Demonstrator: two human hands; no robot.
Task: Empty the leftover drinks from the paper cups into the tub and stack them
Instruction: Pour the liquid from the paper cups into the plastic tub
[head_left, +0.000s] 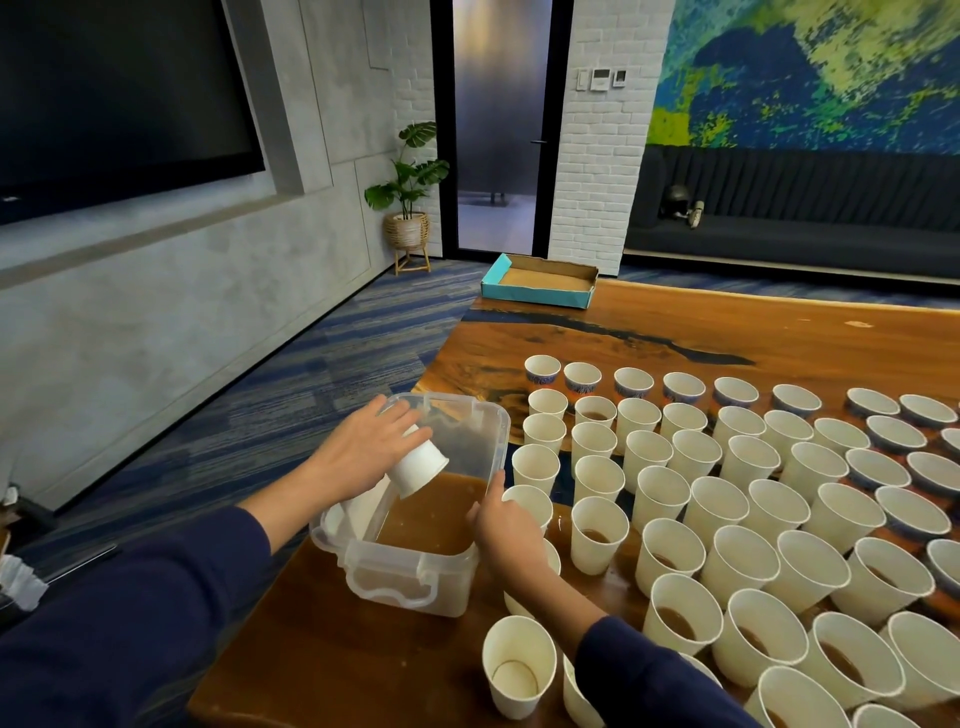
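A clear plastic tub (483, 415) stands at the table's left edge, part full of brown liquid (434, 514). My left hand (363, 447) holds a white paper cup (418, 465) tipped mouth-down over the tub. A stack of white cups (358, 512) lies slanted inside the tub's near left side. My right hand (506, 525) rests on the tub's right rim beside another cup (530, 501); its fingers are hidden, so its grip is unclear. Several rows of white paper cups (737, 519) fill the table to the right, some holding brown drink. An empty cup (519, 662) stands nearest me.
The wooden table (337, 644) shows bare wood at my near left, and its left edge drops to carpet (291, 395). A teal cardboard tray (540, 283) sits at the far corner. A potted plant (408, 208) and a glass door (498, 124) lie beyond.
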